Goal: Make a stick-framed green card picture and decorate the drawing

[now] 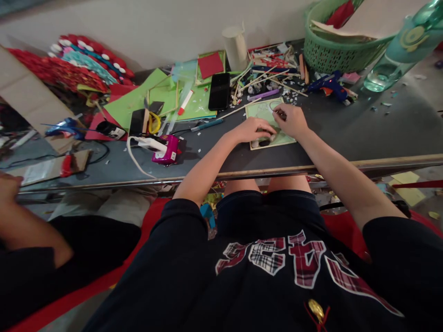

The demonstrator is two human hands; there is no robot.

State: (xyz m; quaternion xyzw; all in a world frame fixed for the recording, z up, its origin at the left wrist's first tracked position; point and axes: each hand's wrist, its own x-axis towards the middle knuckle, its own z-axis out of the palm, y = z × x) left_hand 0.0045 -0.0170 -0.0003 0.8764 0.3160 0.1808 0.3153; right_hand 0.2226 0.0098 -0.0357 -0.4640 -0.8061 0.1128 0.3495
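A small pale green panel with a light wooden frame lies on the dark table, close to its front edge. My left hand is over the panel's left side, fingers curled down onto a small greyish pebble. A dark pebble sits beneath that hand, and a paler one is beside it, partly covered. On the panel's right side, my right hand is closed in a pinch; whatever is between its fingertips is too small to name. A thin curved line shows on the panel by those fingertips.
Behind the panel lie a black phone, a purple pen and scattered sticks. A blue glue gun, a green basket and a bottle stand right. Leftward are a magenta power adapter and a co-worker's arm.
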